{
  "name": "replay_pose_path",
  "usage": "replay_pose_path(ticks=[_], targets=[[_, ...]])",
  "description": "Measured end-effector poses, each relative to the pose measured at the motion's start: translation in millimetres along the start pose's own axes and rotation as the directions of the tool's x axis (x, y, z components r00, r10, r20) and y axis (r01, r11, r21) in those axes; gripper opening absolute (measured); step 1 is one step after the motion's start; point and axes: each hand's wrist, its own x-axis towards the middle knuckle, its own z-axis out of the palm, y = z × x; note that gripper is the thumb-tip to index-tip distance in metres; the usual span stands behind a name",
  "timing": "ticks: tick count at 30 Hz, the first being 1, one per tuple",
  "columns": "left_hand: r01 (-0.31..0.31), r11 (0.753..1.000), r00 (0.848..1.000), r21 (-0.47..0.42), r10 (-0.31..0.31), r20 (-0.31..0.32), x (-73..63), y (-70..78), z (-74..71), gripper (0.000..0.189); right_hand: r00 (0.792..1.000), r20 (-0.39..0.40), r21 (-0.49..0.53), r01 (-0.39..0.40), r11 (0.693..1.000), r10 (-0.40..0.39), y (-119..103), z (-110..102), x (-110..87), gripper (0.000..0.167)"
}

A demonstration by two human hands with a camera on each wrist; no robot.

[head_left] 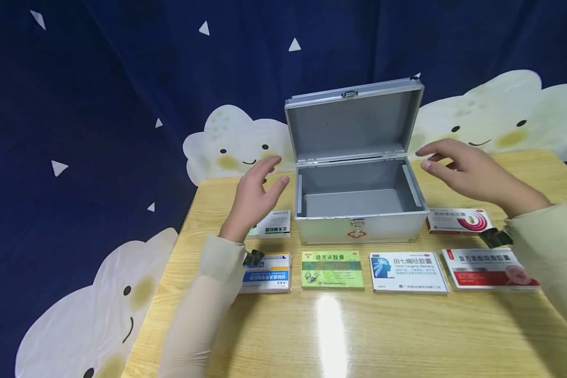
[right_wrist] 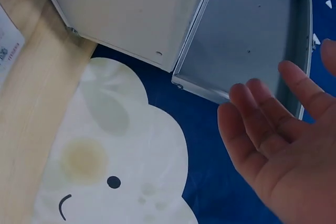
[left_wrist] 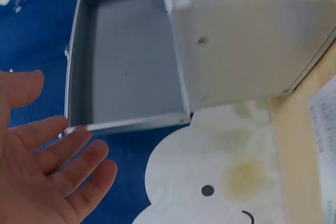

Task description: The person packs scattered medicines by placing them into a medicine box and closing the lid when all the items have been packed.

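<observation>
A silver metal first-aid case (head_left: 359,231) stands on the table with its lid (head_left: 354,126) raised and its grey inside bare. Left of the case is my left hand (head_left: 257,197), fingers relaxed and holding nothing. On the other side, my right hand (head_left: 468,170) hovers beside the hinge edge, loosely bent and also holding nothing. In the left wrist view the fingers (left_wrist: 86,169) overlap the edge of the lid. Similarly, the right wrist view has the fingertips (right_wrist: 239,93) in front of the lid's side.
Medicine boxes lie around the case: a green box (head_left: 332,270), a white-and-blue box (head_left: 408,273), a red-and-white box (head_left: 489,269), a pink-ringed box (head_left: 458,220), a blue-and-yellow box (head_left: 269,273) and a white-green box (head_left: 276,224). Behind the wooden table (head_left: 382,336) hangs a dark blue curtain (head_left: 123,79).
</observation>
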Motion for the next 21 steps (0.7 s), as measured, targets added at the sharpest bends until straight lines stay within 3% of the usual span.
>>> replay_pose_path(ticks=[7, 14, 21], targets=[[-0.061, 0.988, 0.995, 0.144, 0.048, 0.092, -29.6, 0.3, 10.0, 0.061, 0.997, -0.036, -0.004, 0.073, 0.997, -0.073, -3.7, 14.3, -25.5, 0.048], [-0.143, 0.951, 0.973, 0.275, 0.085, 0.213, -50.6, 6.0, 16.5, 0.071, 0.996, -0.020, -0.015, 0.089, 0.996, -0.089, -7.8, 25.3, -42.8, 0.053], [-0.169, 0.948, 0.964, 0.271, 0.102, 0.245, -57.2, 8.8, 21.2, 0.070, 0.993, -0.026, -0.028, 0.113, 0.993, -0.114, -5.1, 28.1, -41.0, 0.056]])
